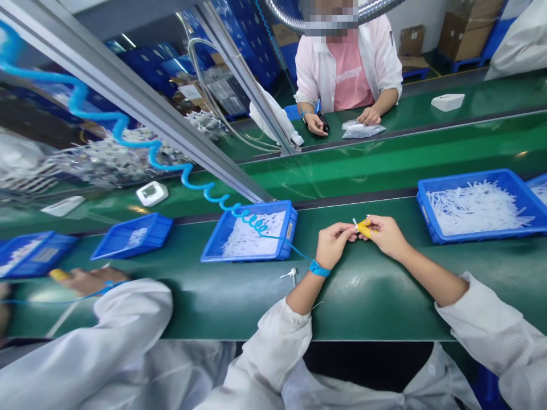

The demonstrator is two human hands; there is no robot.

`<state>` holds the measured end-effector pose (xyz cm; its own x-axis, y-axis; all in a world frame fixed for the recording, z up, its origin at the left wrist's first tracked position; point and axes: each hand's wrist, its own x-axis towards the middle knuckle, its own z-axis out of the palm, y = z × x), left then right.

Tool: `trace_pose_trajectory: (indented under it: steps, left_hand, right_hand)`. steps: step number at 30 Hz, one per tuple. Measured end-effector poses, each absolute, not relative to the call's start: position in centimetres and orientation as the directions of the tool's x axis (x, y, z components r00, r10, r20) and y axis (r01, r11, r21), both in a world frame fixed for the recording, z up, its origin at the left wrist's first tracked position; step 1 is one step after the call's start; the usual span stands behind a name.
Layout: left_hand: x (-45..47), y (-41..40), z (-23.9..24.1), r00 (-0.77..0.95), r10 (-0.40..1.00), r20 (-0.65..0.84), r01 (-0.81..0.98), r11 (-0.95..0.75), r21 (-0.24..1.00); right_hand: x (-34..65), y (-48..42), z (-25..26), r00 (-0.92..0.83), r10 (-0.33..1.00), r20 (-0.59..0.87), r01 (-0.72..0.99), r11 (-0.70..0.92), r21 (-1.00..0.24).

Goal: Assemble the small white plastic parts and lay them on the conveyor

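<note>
In front of me, above the green work surface, my left hand (pixel 335 242) and my right hand (pixel 387 234) meet with fingertips together. Between them is a small white plastic part (pixel 355 224), pinched by both hands; its exact shape is mostly hidden by the fingers. Yellow finger cots (pixel 364 229) cover fingertips of my right hand. Around my left wrist sits a blue wrist strap (pixel 319 268), its coiled blue cord (pixel 192 181) running to the upper left. A small white piece with a stem (pixel 293 274) lies on the surface left of my left wrist.
A blue tray (pixel 292 228) of white strips stands to the left, and another blue tray (pixel 436 232) of strips to the right. A co-worker's hand (pixel 96 279) is at far left. Across the partition, a person (pixel 348 68) handles a plastic bag (pixel 363 130).
</note>
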<state>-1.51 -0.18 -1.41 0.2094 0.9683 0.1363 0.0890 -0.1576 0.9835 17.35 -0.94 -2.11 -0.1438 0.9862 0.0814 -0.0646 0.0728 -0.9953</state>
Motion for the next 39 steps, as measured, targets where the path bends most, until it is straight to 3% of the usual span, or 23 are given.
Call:
trace_pose_trajectory:
  steps: [6,11,13,16,21,26,30,33,36,39]
  left_hand:
    - [-1.6,0.0,-1.5,0.240,0.924,0.298,0.209,-0.349,0.913]
    - [-1.2,0.0,-1.2,0.225,0.925,0.308,0.205,-0.354,0.913]
    - [-1.3,0.0,-0.9,0.191,0.923,0.333,0.199,-0.369,0.908]
    - [-2.2,0.4,-0.6,0.177,0.897,0.406,0.266,-0.441,0.857]
    - [-4.9,1.4,-0.4,0.361,0.844,0.398,0.479,-0.533,0.697]
    - [-5.7,1.8,-0.4,0.555,0.766,0.324,0.509,-0.621,0.597]
    - [-5.3,1.8,-0.4,0.561,0.768,0.308,0.479,-0.605,0.636]
    - [-5.1,1.6,-0.3,0.507,0.815,0.281,0.429,-0.522,0.737]
    - [-4.8,1.4,-0.2,0.464,0.866,0.187,0.237,-0.325,0.916]
    - [-4.4,1.1,-0.2,0.458,0.884,0.092,0.025,-0.116,0.993]
  right_hand:
    - [17.3,-0.9,-2.6,-0.128,0.983,0.134,0.074,0.144,-0.987]
    - [17.5,-0.7,-1.8,-0.113,0.984,0.135,0.017,0.138,-0.990]
    - [18.1,-0.4,-1.3,-0.037,0.985,0.170,0.006,0.170,-0.985]
    - [19.5,0.0,-0.8,0.138,0.941,0.310,0.153,0.289,-0.945]
    - [21.4,0.4,-0.8,0.125,0.882,0.454,0.460,0.354,-0.814]
    - [20.9,-0.1,-0.5,0.081,0.835,0.544,0.538,0.423,-0.729]
    - [19.8,-1.0,0.0,-0.009,0.817,0.576,0.491,0.506,-0.710]
    - [19.2,-1.5,0.0,-0.122,0.814,0.567,0.441,0.557,-0.704]
    - [18.7,-1.7,-0.3,-0.259,0.785,0.562,0.359,0.619,-0.699]
    - [18.4,-1.7,-0.6,-0.353,0.757,0.550,0.290,0.647,-0.705]
